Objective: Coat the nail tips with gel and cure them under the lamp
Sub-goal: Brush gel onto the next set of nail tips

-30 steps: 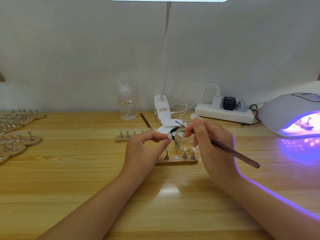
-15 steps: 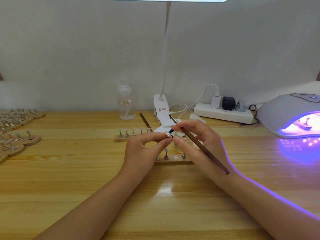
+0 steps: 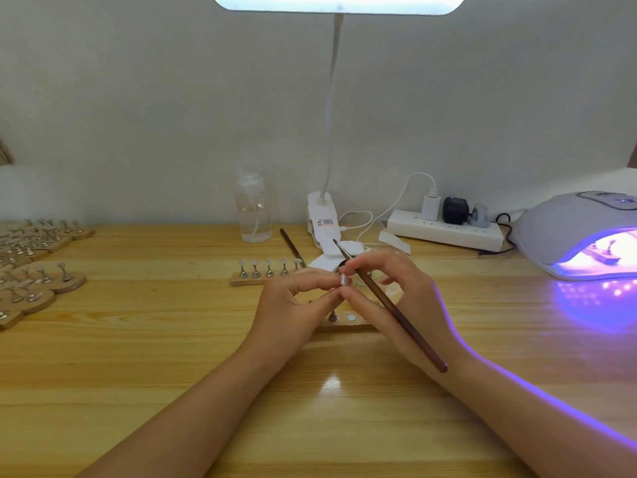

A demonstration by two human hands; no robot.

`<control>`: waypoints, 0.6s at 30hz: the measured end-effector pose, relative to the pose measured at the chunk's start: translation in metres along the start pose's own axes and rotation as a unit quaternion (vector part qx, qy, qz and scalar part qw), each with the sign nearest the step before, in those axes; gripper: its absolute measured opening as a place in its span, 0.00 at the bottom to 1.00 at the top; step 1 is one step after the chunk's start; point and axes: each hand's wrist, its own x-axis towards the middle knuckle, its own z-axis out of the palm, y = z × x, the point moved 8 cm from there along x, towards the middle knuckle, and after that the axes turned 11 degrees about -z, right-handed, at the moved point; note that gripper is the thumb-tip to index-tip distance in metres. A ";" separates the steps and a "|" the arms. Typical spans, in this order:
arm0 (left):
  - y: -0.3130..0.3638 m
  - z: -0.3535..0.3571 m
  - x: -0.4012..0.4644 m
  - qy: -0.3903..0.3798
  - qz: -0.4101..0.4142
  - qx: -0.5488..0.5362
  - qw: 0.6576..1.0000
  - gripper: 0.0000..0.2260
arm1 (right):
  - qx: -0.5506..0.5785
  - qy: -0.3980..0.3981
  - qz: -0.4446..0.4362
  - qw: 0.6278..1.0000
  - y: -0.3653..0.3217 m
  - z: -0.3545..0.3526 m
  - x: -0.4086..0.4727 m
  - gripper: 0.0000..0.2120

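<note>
My left hand (image 3: 293, 305) pinches a small clear nail tip (image 3: 343, 281) between thumb and forefinger at the table's middle. My right hand (image 3: 396, 298) holds a brown brush (image 3: 389, 305), its fine tip pointing up and away, and its fingertips touch the same nail tip. Under the hands lies a wooden holder strip (image 3: 348, 326) with a metal stand and a bare magnet spot showing. The gel jar is hidden behind my right hand. The cure lamp (image 3: 579, 232) glows purple at the right with a strip of tips inside.
A second strip with several nail tips (image 3: 267, 272) lies behind my left hand, beside a spare brush (image 3: 291, 246). A clear pump bottle (image 3: 253, 215), desk lamp clamp (image 3: 320, 219) and power strip (image 3: 448, 231) stand along the wall. Several wooden holders (image 3: 38, 281) crowd the left edge.
My right hand left the gel jar, swung the brush tip up and away, and came to the nail tip in my left hand. The left hand barely moved.
</note>
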 end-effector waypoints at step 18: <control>-0.022 0.006 0.001 -0.045 -0.067 0.190 0.979 0.23 | -0.038 -0.001 -0.005 0.999 0.010 -0.011 -0.013 0.12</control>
